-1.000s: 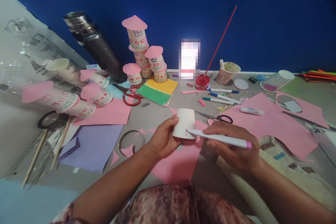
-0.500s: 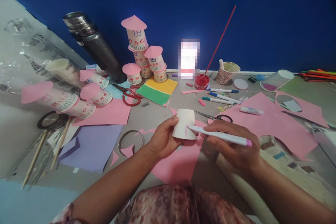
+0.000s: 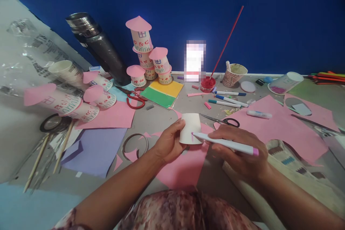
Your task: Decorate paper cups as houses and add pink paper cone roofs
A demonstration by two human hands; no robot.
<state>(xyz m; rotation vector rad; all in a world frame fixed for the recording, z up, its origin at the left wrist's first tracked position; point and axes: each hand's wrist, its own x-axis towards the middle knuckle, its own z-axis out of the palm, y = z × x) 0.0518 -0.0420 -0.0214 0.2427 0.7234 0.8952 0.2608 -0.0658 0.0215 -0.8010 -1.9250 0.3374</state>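
My left hand (image 3: pixel 169 143) grips a white paper cup (image 3: pixel 191 126) turned upside down on a pink paper sheet (image 3: pixel 183 167). Fingers and thumb wrap its left side. My right hand (image 3: pixel 239 152) pinches a white marker with a pink end (image 3: pixel 229 144). The marker's tip touches the cup's lower front, where a short pink line shows. Both hands sit at the middle of the grey table (image 3: pixel 161 115).
Decorated cup houses with pink cone roofs (image 3: pixel 147 55) stand stacked at the back; more lie at the left (image 3: pixel 61 102). Red scissors (image 3: pixel 134 100), black scissors (image 3: pixel 223 120), markers (image 3: pixel 229 100), a red paint pot with a brush (image 3: pixel 207 83), a steel flask (image 3: pixel 97 45) and tape rolls (image 3: pixel 54 124) surround the hands.
The marker tip rose up the cup front, leaving a short pink line, then dropped back to its lower end. My left hand kept hold of the cup.
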